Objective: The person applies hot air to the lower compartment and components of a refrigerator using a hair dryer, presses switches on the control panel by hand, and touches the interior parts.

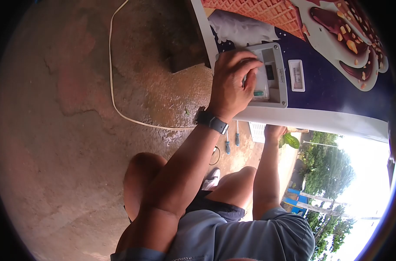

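Observation:
My left hand [233, 82], with a black watch on its wrist, is at the recessed control panel [277, 89] of a cabinet [332, 102] printed with ice cream pictures. Its fingers curl together over the panel's left part; whatever they grip is hidden. A small green part [259, 93] shows beside my thumb. Lower right, my right hand [275, 130] reaches to the cabinet's pale lower edge, where its fingers are mostly hidden. Near it are a white slotted grille [257, 132] and a green leaf [291, 140].
Two screwdrivers [228, 145] with blue-grey handles lie on the wet concrete floor [76, 152]. Close by is a dark cable loop [214, 156]. A pale cord [111, 78] runs across the floor. A small framed display [296, 75] sits beside the control panel. Trees [326, 167] stand outside.

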The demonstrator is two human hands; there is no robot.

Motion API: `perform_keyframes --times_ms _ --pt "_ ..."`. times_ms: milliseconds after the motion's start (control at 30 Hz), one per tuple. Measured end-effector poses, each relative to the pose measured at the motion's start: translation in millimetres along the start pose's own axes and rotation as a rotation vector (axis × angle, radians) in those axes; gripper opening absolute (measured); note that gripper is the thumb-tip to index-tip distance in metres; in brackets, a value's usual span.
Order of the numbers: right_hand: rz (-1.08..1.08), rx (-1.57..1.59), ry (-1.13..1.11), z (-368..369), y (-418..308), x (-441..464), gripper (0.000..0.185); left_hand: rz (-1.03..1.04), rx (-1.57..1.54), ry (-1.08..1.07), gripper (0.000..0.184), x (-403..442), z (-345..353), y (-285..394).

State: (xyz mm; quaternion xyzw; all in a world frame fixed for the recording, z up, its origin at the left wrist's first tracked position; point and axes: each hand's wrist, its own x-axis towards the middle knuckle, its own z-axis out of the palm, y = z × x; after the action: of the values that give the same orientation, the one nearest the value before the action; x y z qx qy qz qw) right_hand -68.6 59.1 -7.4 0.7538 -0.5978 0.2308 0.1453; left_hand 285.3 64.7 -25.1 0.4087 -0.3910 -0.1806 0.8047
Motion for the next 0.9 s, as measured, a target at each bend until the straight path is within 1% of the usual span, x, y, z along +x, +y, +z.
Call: perform_keyframes --times_ms 133,233,333,400,433,500,567,633,667,700,733,767,800,833,867,900 --pt "0.007 -0.026 0.0 -1 -3 1 0.019 -0.005 -0.004 -0.002 0.022 1 0 -2" --pt "0.007 0.053 0.091 -1 0 -1 0.021 -0.01 -0.005 -0.003 0.021 1 -1 -2" --pt "0.112 0.126 0.068 -1 3 -4 0.021 0.006 -0.013 -0.014 0.021 2 -2 -2" --pt "0.493 0.868 0.133 3 -6 -4 0.022 -0.001 0.012 -0.034 0.021 3 -4 -3" --pt "0.495 0.876 0.152 1 -13 -5 0.022 0.014 0.008 -0.046 0.021 4 -5 -3" --pt "0.55 1.034 0.14 -4 -25 -4 0.024 0.01 0.038 -0.047 0.021 4 -5 -2" --pt "0.537 1.087 0.155 0 -26 -1 0.024 0.02 0.065 -0.072 0.021 3 -3 0" --pt "0.532 1.148 0.159 6 -26 1 0.023 0.008 0.062 -0.036 0.022 0 -1 2" --pt "0.513 1.16 0.171 10 -25 2 0.025 0.012 0.075 -0.048 0.028 -1 0 3" --pt "0.503 1.171 0.189 12 -26 0 0.027 0.024 0.093 -0.066 0.028 -4 1 5" --pt "0.501 1.223 0.172 7 -35 2 0.029 -0.026 0.034 -0.049 0.031 -7 4 6" --pt "0.533 1.256 0.221 2 -46 2 0.026 -0.076 -0.024 -0.032 0.034 -9 6 8" --pt "0.59 1.188 0.218 0 -44 -2 0.025 -0.147 -0.059 -0.083 0.038 -10 4 11" --pt "0.64 1.121 0.206 -3 -43 -5 0.024 -0.132 -0.04 -0.093 0.038 -12 5 15" --pt "0.59 1.182 0.205 -4 -43 -7 0.026 -0.232 -0.166 -0.061 0.036 -15 6 20" --pt "0.594 1.203 0.203 -4 -42 -9 0.026 -0.332 -0.292 -0.028 0.034 -17 7 28"
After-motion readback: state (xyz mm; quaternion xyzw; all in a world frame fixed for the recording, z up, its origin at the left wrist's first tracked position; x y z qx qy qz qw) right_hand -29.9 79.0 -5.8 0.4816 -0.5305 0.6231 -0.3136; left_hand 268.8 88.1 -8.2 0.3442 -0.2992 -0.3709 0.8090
